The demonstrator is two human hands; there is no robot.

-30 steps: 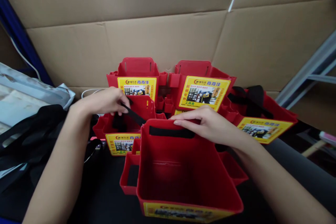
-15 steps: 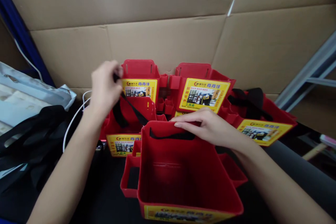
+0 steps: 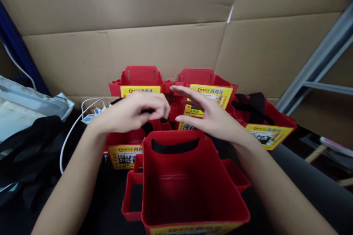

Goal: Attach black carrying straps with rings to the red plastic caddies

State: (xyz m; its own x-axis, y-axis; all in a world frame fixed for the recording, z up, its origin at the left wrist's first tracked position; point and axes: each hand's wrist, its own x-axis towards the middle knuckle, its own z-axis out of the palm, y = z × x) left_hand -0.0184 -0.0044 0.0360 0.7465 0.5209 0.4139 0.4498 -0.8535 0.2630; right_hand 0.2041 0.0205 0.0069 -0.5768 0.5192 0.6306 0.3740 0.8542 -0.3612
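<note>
Over the rear rim of the front red box point(image 3: 193, 191), holding right hand point(image 3: 212, 117) with thumb and fingers parted, released from that rim since earlier, and left hand point(image 3: 135, 110) curled, brought inward; cannot tell whether gripping anything. Below, seeing black strap point(image 3: 175, 149) sagging inside. Toward the near edge of the worktop point(image 3: 110, 205), finding that box; toward the back edge, other red boxes point(image 3: 142, 75).

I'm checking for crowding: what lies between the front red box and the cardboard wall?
In the head view, more red boxes with yellow labels; the left hand and right hand appear across that stretch too.
</note>
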